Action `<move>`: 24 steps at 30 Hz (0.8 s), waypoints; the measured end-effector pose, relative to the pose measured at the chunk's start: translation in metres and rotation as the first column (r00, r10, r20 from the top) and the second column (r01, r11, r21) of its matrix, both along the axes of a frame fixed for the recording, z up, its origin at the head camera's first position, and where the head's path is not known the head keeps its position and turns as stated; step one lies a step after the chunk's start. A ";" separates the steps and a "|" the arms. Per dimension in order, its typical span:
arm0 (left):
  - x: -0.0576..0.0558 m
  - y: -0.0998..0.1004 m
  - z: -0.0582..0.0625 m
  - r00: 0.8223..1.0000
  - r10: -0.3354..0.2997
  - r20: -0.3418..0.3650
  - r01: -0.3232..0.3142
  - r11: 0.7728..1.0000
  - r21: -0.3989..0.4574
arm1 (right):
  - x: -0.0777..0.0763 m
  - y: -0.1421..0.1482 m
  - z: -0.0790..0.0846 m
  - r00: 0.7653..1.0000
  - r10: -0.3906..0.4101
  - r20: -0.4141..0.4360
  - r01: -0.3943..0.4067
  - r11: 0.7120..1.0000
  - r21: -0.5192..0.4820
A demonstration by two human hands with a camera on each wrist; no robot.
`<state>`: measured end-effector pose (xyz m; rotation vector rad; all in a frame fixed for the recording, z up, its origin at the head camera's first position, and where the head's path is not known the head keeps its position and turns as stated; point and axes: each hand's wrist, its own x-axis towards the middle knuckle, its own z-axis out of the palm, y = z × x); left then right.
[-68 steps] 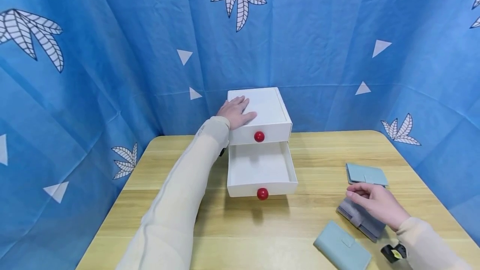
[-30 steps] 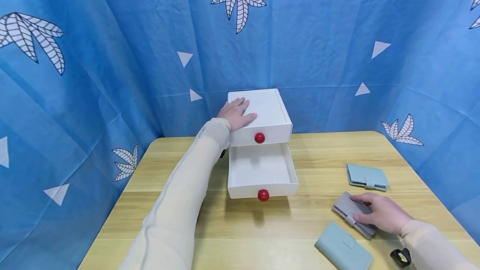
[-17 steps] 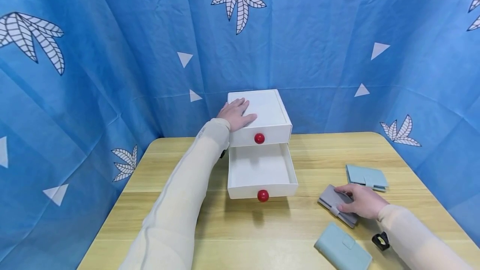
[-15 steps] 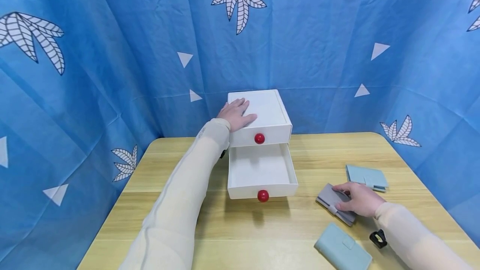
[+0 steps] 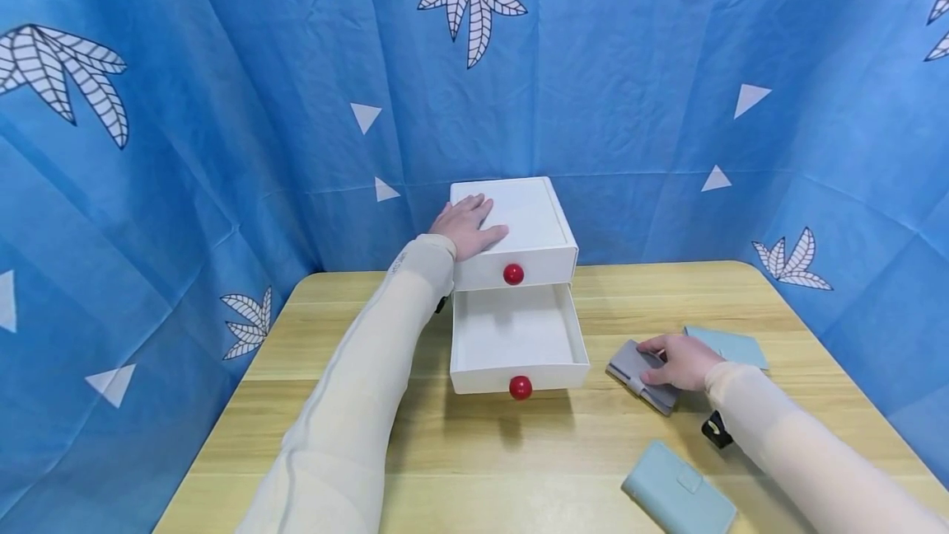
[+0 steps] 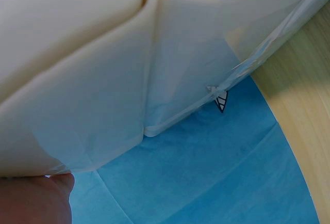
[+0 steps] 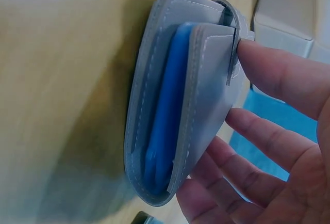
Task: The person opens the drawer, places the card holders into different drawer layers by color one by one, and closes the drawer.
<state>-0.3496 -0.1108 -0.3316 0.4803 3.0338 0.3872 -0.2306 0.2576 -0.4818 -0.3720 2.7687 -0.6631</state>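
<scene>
My left hand [image 5: 470, 227] rests on top of the white two-drawer box [image 5: 526, 213], fingers spread. In the left wrist view only a bit of that hand [image 6: 36, 198] shows, against the box wall [image 6: 93, 105]. The lower drawer [image 5: 519, 336], with its red round knob, is pulled out and bare inside; the upper one is pushed in. My right hand [image 5: 680, 362] grips a grey strap wallet [image 5: 636, 373] between thumb and fingers. In the right wrist view the wallet [image 7: 216, 79] shows a blue lining inside. Whether it touches the table cannot be told.
A light blue wallet [image 5: 678, 489] lies at the table's front right. Another light blue wallet [image 5: 730, 346] lies behind my right hand, partly hidden by it. The wooden table [image 5: 348, 336] is enclosed by a blue patterned curtain [image 5: 615, 105] at the back and sides.
My right hand has come down onto the grey wallet, taken hold of it and carried it left and away from me, towards the drawer. My left hand has stayed on the box.
</scene>
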 end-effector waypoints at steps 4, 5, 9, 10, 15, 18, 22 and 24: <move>0.000 0.000 0.000 1.000 0.004 -0.001 -0.004 1.000 -0.004 | -0.010 -0.004 0.000 1.000 -0.014 0.005 0.014 1.000 0.011; 0.000 0.000 -0.001 1.000 0.003 -0.001 -0.003 1.000 -0.002 | -0.012 -0.005 0.000 1.000 -0.021 0.010 0.021 1.000 0.011; -0.002 0.000 -0.001 1.000 0.002 0.004 -0.002 1.000 -0.005 | -0.020 -0.011 0.001 0.999 -0.042 0.020 0.041 0.999 0.020; -0.002 0.000 -0.001 1.000 0.002 0.006 -0.002 1.000 -0.006 | -0.022 -0.013 0.001 0.999 -0.043 0.022 0.043 0.999 0.020; -0.004 0.000 0.000 1.000 -0.001 0.011 0.001 1.000 -0.005 | -0.031 -0.017 0.002 0.999 -0.050 0.022 0.049 0.998 0.027; -0.003 0.000 0.000 1.000 -0.001 0.009 0.001 1.000 0.002 | -0.035 -0.018 0.002 0.999 -0.050 0.016 0.050 0.998 0.037; -0.001 -0.001 0.000 1.000 -0.003 0.006 0.003 1.000 0.013 | -0.037 -0.017 0.003 0.999 -0.047 0.027 0.046 0.998 0.054; 0.000 -0.001 0.001 1.000 -0.005 0.005 0.005 1.000 0.015 | -0.037 -0.016 0.005 0.998 -0.035 0.045 0.032 0.998 0.060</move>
